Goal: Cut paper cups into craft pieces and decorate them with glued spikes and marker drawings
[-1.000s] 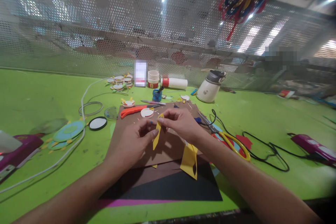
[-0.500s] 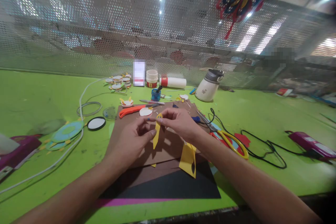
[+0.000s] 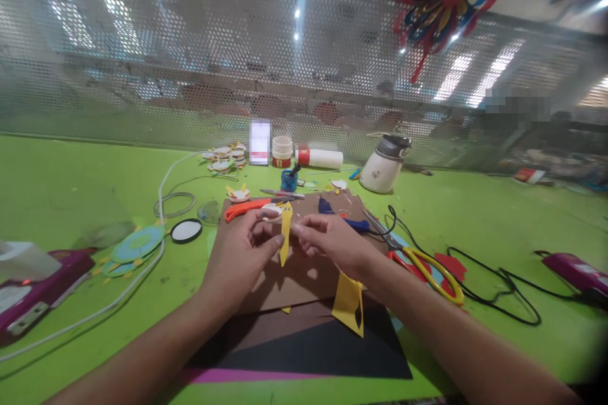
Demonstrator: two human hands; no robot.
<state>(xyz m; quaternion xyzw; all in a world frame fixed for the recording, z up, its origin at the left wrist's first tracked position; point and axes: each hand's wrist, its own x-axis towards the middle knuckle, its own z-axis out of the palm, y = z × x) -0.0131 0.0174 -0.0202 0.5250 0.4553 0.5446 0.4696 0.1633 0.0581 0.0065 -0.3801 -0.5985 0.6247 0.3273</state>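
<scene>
A narrow yellow paper strip [image 3: 285, 235] with small dark marks near its upper end stands upright in my left hand [image 3: 240, 250], pinched between thumb and fingers. Just right of the strip, my right hand [image 3: 335, 242] has its thumb and fingers pressed together, apart from the strip; whatever they hold, if anything, is hidden. Below both hands lies a brown cardboard sheet [image 3: 304, 285]. A larger yellow paper piece [image 3: 349, 307] with a cut-out lies under my right wrist. An orange utility knife [image 3: 251, 207] and a white disc [image 3: 272, 211] are behind my left hand.
Yellow-handled scissors [image 3: 434, 278] and a blue glue gun [image 3: 356, 224] with a black cord are at the right. A kettle [image 3: 382, 168], a phone [image 3: 259, 142] and a blue jar [image 3: 289, 180] stand at the back. A white cable [image 3: 159, 202] crosses the left side.
My right hand has let go of the strip's upper end and moved right. The strip stays in my left hand. The whole view has shifted slightly.
</scene>
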